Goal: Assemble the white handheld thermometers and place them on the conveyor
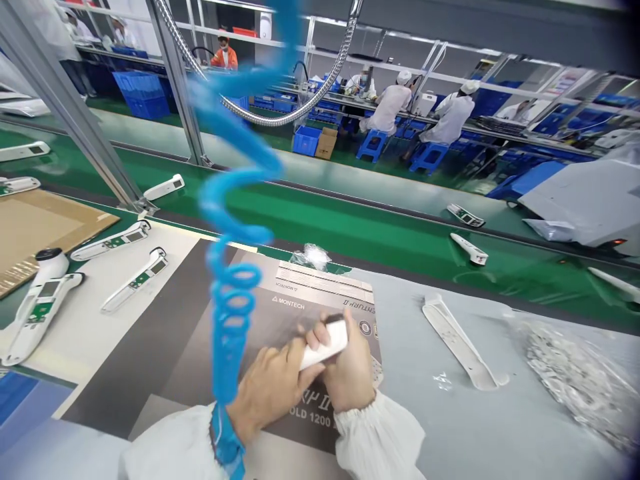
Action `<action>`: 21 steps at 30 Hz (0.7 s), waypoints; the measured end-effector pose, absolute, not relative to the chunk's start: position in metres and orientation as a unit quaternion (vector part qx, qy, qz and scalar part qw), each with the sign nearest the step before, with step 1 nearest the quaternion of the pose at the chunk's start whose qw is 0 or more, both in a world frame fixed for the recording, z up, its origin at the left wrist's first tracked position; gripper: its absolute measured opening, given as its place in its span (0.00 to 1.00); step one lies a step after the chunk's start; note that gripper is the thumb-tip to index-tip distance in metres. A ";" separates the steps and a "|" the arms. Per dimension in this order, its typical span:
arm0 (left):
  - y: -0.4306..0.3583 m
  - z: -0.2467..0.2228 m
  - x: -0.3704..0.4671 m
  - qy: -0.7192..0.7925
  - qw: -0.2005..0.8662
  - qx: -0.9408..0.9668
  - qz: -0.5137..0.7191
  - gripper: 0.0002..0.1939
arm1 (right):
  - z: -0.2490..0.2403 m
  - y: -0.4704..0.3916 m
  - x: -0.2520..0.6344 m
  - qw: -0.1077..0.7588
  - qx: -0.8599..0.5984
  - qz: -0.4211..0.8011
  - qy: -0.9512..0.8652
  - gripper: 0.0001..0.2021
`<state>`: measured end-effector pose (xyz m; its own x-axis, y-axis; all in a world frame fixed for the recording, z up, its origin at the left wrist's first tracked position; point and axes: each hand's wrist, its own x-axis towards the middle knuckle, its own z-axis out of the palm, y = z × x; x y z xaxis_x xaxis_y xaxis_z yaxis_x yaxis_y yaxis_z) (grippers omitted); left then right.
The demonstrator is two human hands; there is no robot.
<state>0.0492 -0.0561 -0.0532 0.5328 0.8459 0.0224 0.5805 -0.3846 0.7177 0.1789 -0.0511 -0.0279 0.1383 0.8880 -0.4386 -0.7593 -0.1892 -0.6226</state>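
Both hands are closed around a white handheld device with a dark end, held above a printed cardboard sheet. My left hand grips its lower left part. My right hand wraps the upper right end, and the fingers hide much of the device. A blue coiled cord runs down to a blue band on my left wrist. To the right lies an empty white casing half. At the left are devices with bare green circuit boards, such as one white opened device.
A clear bag of small white parts lies at the right. Crumpled plastic sits at the sheet's back edge. Beyond runs a green conveyor belt carrying several devices. A metal post rises at the left. Seated co-workers are farther back.
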 end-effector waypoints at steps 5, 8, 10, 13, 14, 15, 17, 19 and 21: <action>-0.044 -0.041 0.032 0.441 0.318 0.822 0.171 0.21 | -0.018 -0.052 0.174 0.615 -0.371 0.688 -0.103 0.21; -0.043 -0.032 0.032 0.465 0.303 0.785 0.277 0.24 | -0.011 -0.061 0.170 0.592 -0.377 0.689 -0.180 0.18; -0.047 -0.028 0.038 0.461 0.302 0.769 0.325 0.26 | -0.011 -0.067 0.165 0.585 -0.399 0.685 -0.175 0.19; -0.054 -0.024 0.049 0.452 0.308 0.757 0.358 0.19 | -0.015 -0.071 0.157 0.588 -0.411 0.682 -0.143 0.21; -0.056 -0.024 0.051 0.450 0.308 0.751 0.371 0.19 | -0.015 -0.071 0.155 0.588 -0.412 0.682 -0.138 0.22; -0.057 -0.023 0.051 0.449 0.311 0.747 0.378 0.18 | -0.016 -0.070 0.154 0.586 -0.414 0.684 -0.136 0.22; -0.054 -0.022 0.044 0.452 0.325 0.748 0.362 0.19 | -0.018 -0.067 0.154 0.582 -0.417 0.685 -0.138 0.22; -0.040 -0.019 0.030 0.435 0.366 0.768 0.295 0.21 | -0.021 -0.065 0.160 0.573 -0.426 0.684 -0.154 0.22; -0.013 -0.012 0.012 0.414 0.429 0.777 0.204 0.20 | -0.027 -0.065 0.172 0.545 -0.484 0.657 -0.193 0.24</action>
